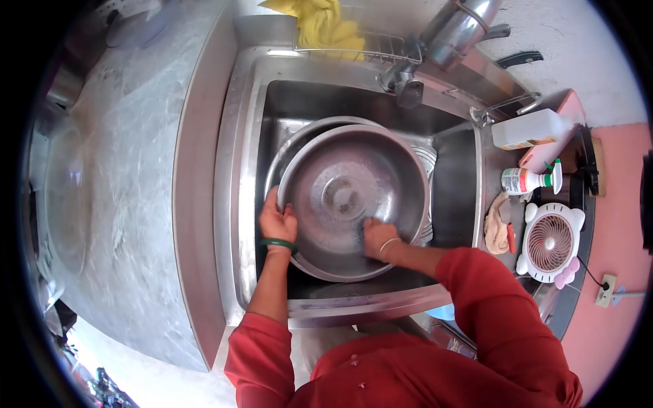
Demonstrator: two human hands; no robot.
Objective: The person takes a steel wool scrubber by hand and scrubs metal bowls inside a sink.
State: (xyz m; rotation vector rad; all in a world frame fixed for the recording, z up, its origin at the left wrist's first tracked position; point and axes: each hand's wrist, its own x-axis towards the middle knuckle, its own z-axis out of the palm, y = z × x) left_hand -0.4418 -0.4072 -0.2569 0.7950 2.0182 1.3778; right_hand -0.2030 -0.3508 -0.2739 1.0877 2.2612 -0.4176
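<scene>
A large round metal basin lies tilted in the steel sink, over another metal basin whose rim shows behind it at the upper left. My left hand grips the left rim of the large basin, with a green bangle on the wrist. Inside the basin, at the lower right, my right hand is closed against the inner surface. Whatever it may hold is too small or hidden to make out. Part of a ridged metal piece shows at the basin's right.
The faucet reaches over the sink's back edge, beside a wire rack with a yellow cloth. On the right stand a white jug, a spray bottle, a beige cloth and a small fan. A counter runs along the left.
</scene>
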